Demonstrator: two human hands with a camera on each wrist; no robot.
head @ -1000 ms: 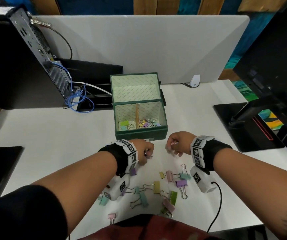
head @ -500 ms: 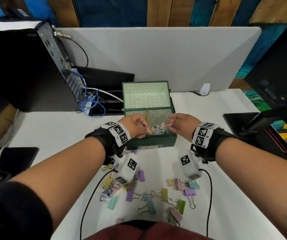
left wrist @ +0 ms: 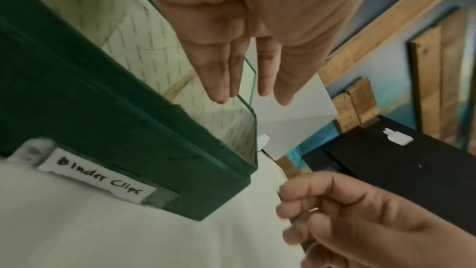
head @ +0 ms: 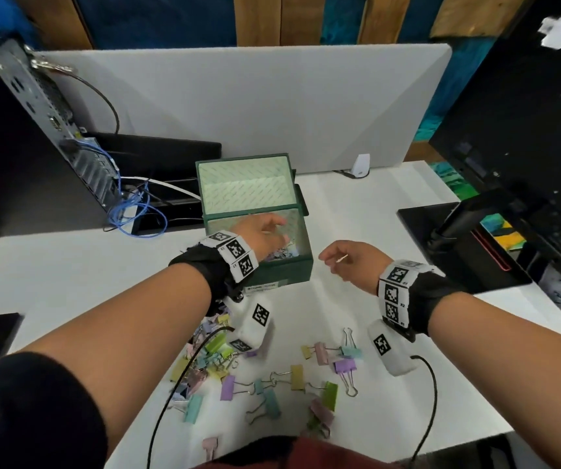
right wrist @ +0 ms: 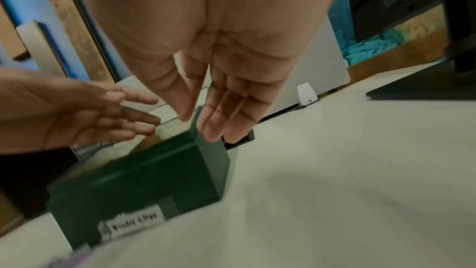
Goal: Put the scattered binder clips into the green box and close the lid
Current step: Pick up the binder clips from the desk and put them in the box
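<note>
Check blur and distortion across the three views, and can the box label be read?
Head view: wide-angle bend at the edges, left hand smeared over the green box. Left wrist view: label sharp, reads "Binder Clips"; right hand soft. Right wrist view: heavy motion blur, label barely legible.

White desk (head: 373, 211), grey partition (head: 272, 96)

Soft even light, blurred wrist views

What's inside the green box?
Inside the green box lie pastel binder clips on the right of a wooden divider. The left hand hovers over the opening and covers most of the inside, so the left part is hidden.
</note>
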